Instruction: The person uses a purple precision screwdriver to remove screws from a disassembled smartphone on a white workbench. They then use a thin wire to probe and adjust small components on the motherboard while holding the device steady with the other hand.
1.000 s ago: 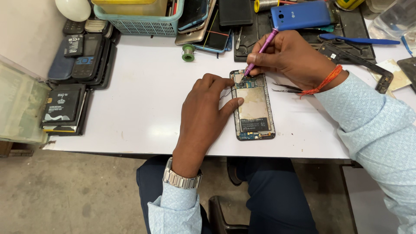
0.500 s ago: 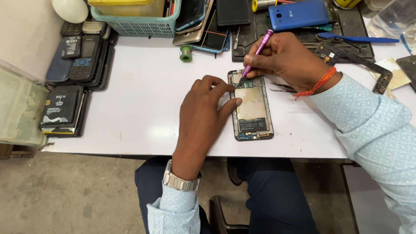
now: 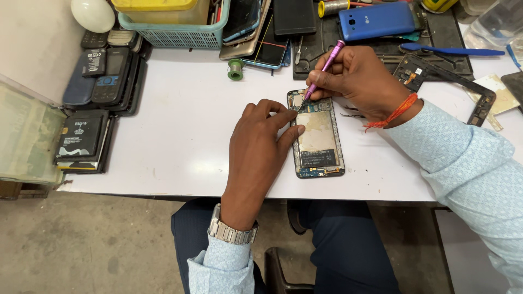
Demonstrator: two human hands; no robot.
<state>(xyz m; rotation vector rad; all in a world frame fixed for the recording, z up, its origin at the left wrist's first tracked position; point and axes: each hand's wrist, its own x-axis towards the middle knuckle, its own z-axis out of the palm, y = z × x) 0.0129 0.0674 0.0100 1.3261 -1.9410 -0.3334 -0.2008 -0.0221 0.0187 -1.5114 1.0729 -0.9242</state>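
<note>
1. Purple metal is what I see first: my right hand [image 3: 364,81] has its fingers pinched shut round a slim purple screwdriver [image 3: 324,68], whose tip rests on the upper left corner of the opened phone [image 3: 317,134].
2. That opened phone lies flat, back cover off, on the white table [image 3: 180,136], near the front edge and between my two hands.
3. My left hand [image 3: 260,149] lies palm down just beside the phone's left edge. Its fingers are loosely spread; the fingertips [image 3: 297,116] press on the phone's frame near the top, and they grip nothing.
4. An orange thread band [image 3: 393,112] circles my right wrist, and a metal watch [image 3: 231,233] sits on my left.
5. Behind the right hand a blue phone [image 3: 377,20] rests on a dark mat [image 3: 327,43], with a blue plastic pry tool [image 3: 452,51] to its right.
6. A small green spool [image 3: 235,69] stands left of the mat, close to a teal basket [image 3: 174,34].
7. Old handsets and batteries [image 3: 95,103] are stacked at the table's left end.
</note>
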